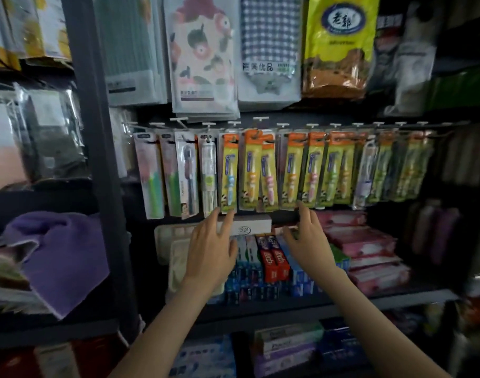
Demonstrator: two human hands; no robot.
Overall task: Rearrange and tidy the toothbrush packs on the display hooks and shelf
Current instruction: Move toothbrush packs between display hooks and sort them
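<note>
Hanging in a crowded row from the display hooks (260,120), the toothbrush packs (287,170) sit just above both sets of fingertips. Most have orange tops and yellow cards, and their lower edges are uneven. The left hand (210,249) is raised with its fingers spread and fairly straight, gripping nothing; its tips meet the bottom edge of the blue-brush pack (229,173). The right hand (308,238) is likewise unclenched and empty, its longest finger at the foot of the packs directly above it, though I cannot tell whether it presses or merely brushes them. Up between the two hands, the pink-brush pack (268,173) hangs lower and slightly askew behind its neighbour, and it looks the likeliest one to need straightening. Level with the fingers and between them lies a white box (249,227). It rests on the toothpaste cartons (274,260) stacked under the palms on the shelf (397,298). Beyond the right hand are pink packets (364,241); well outside the left hand is a purple cloth (61,255). The risk I see is in pushing upward from below with flat fingers. The cards overlap, so lifting one could carry its neighbour off the hook end and drop it onto the cartons. A sideways sweep could set the whole row swinging or crease a card. The white box looks loosely perched, and a wrist dropping back might knock it off.
</note>
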